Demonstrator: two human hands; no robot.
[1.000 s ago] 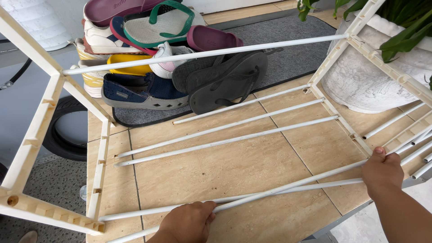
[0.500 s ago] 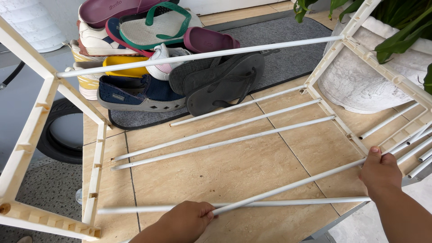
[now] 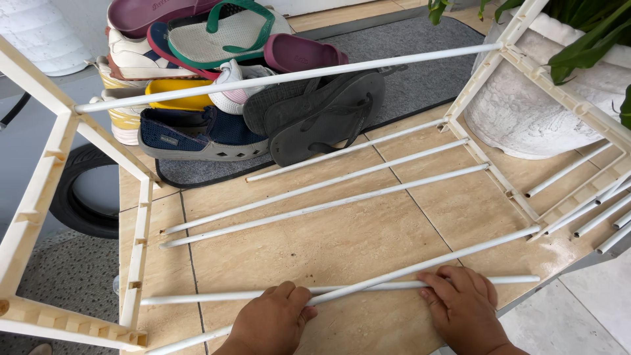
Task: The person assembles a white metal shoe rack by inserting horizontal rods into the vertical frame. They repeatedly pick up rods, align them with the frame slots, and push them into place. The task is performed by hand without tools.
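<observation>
Both hands are low in the view on two white rods that cross between them. The left hand (image 3: 273, 322) is curled around the slanted rod (image 3: 420, 266), fingers closed over it near its lower end. The right hand (image 3: 463, 312) lies flat, fingers spread, pressing the level rod (image 3: 217, 296) onto the tiled floor (image 3: 342, 240). The two rods touch where they cross, just right of the left hand. Beyond the hands, three more white rods (image 3: 322, 190) lie side by side on the tiles. To either side stand the cream plastic end frames (image 3: 39, 197). Farther off, a pile of shoes and sandals (image 3: 223, 85) rests on a grey mat (image 3: 420, 72).
</observation>
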